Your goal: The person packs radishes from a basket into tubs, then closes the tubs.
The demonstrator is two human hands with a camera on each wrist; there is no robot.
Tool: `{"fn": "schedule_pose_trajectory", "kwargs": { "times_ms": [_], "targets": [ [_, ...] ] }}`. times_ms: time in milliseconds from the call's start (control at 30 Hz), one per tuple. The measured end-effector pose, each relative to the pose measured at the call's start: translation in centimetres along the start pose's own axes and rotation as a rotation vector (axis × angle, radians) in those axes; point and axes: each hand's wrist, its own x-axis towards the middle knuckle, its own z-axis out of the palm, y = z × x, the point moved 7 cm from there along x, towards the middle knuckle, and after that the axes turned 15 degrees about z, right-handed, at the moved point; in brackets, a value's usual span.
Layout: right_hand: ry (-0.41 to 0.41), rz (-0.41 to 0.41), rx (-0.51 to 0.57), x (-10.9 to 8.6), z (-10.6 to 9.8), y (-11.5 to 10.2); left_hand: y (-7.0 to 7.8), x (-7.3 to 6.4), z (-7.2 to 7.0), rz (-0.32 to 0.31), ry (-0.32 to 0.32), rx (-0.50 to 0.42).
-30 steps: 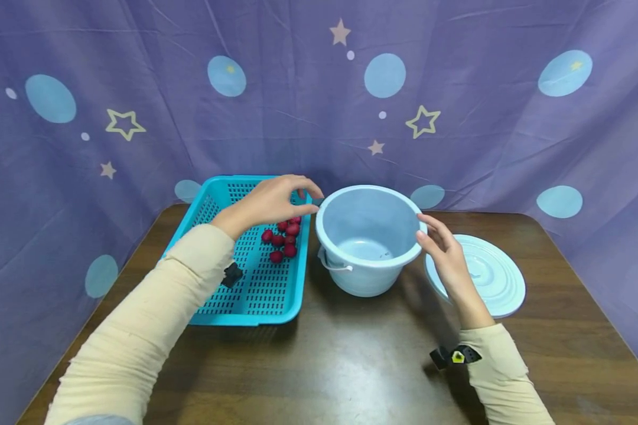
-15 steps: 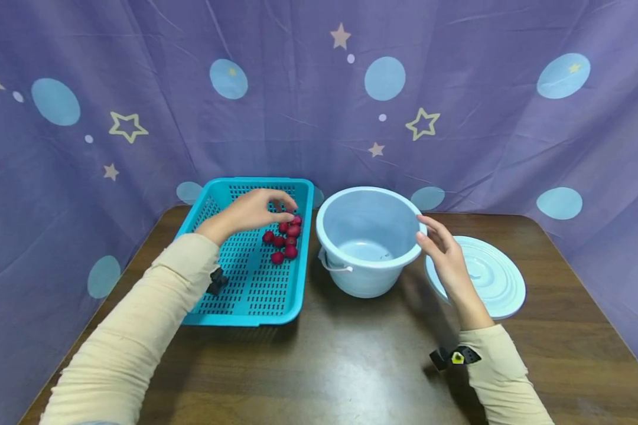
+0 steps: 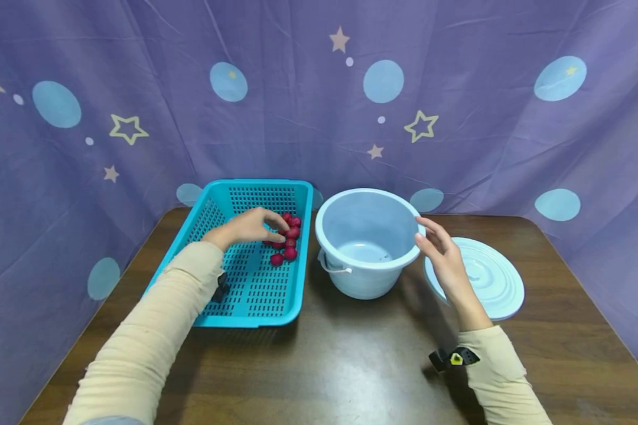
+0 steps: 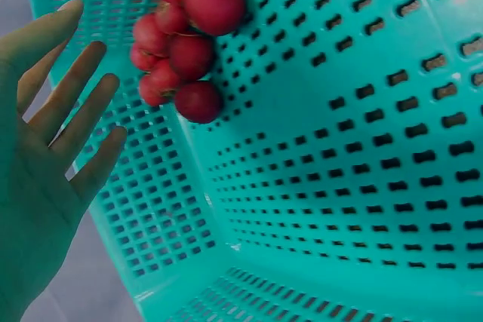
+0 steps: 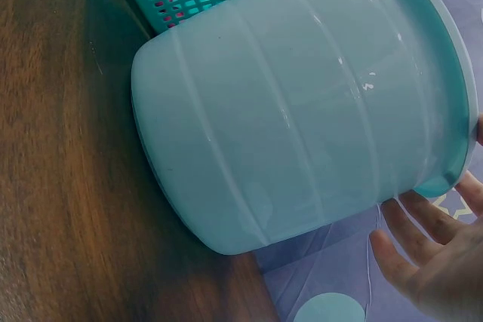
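Note:
My left hand (image 3: 252, 227) reaches over the turquoise perforated basket (image 3: 266, 295), its fingers spread apart and holding nothing. Just beyond the fingertips, several round red radishes (image 3: 290, 252) lie clustered along the basket's right side. The left wrist view shows the left hand (image 4: 49, 133) beside the radishes (image 4: 192, 56), with a gap between. To the right of the basket stands a pale blue bucket (image 3: 365, 277), upright. My right hand (image 3: 446, 260) holds its right rim. In the right wrist view, fingers of the right hand (image 5: 438, 254) lie at the outside of the bucket (image 5: 294, 111).
A round pale blue lid (image 3: 491, 280) lies on the brown wooden table (image 3: 319, 366) right of the bucket, partly behind the right hand. The bucket's handle (image 3: 332, 264) hangs down on its left side. A purple patterned curtain (image 3: 298, 88) hangs behind the table.
My left hand has moved left from beside the bucket's rim, then lower into the basket next to the radishes. The right hand has stayed at the bucket's rim.

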Motion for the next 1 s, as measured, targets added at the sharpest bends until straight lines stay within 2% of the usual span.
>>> {"fn": "schedule_pose_trajectory", "kwargs": {
  "times_ms": [200,467,633,900,1000],
  "targets": [
    [-0.004,-0.007,-0.003,0.1,0.1,0.1,-1.3,0.1,1.4,-0.014,-0.034,-0.063],
    [-0.006,0.005,-0.007,-0.1,0.2,-0.1,-2.3,-0.1,2.7,-0.032,-0.068,-0.077],
    [-0.005,0.010,-0.012,-0.1,0.1,-0.2,-2.6,-0.1,3.3,-0.065,-0.102,-0.045],
    [0.001,0.010,-0.011,-0.1,0.1,-0.1,-2.8,-0.2,3.5,-0.054,-0.123,-0.018],
    [0.003,0.007,-0.010,-0.1,0.0,-0.2,-3.0,-0.2,3.6,-0.060,-0.148,0.007]
  ]
}}
